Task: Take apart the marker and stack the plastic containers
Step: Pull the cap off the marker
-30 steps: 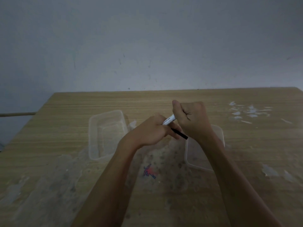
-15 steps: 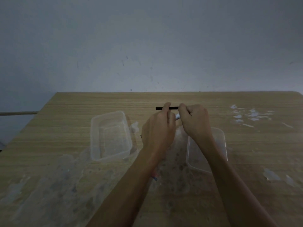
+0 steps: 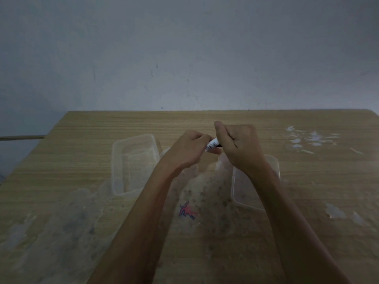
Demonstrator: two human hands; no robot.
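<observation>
From the head view, both hands meet over the middle of the wooden table [image 3: 205, 124] and share one grip on the marker [image 3: 212, 144]. The left hand [image 3: 189, 149] curls its fingers closed around the marker's lower left end, and the right hand [image 3: 240, 146] is a closed fist around the upper right end, thumb up. Between the two fists only a short piece of the white barrel shows, with a printed barcode label on it, and a sliver of black where it enters the right hand. The marker lies tilted, rising from the left fist towards the right one. Whether its parts are joined or already loose inside the hands cannot be told.

Left of the grip and slightly nearer the person, a clear plastic container [image 3: 134, 163] sits open side up on the table. Below and to the right of the grip, a second clear container [image 3: 246, 193] lies under the right forearm, which hides much of it. The two containers stand well apart, not stacked.

Directly beneath the grip, between the forearms, a small red and blue scribble [image 3: 187, 210] marks the worn tabletop. Far right of the grip, white flecks [image 3: 309, 137] speckle the wood. A grey wall [image 3: 184, 54] rises behind the table.
</observation>
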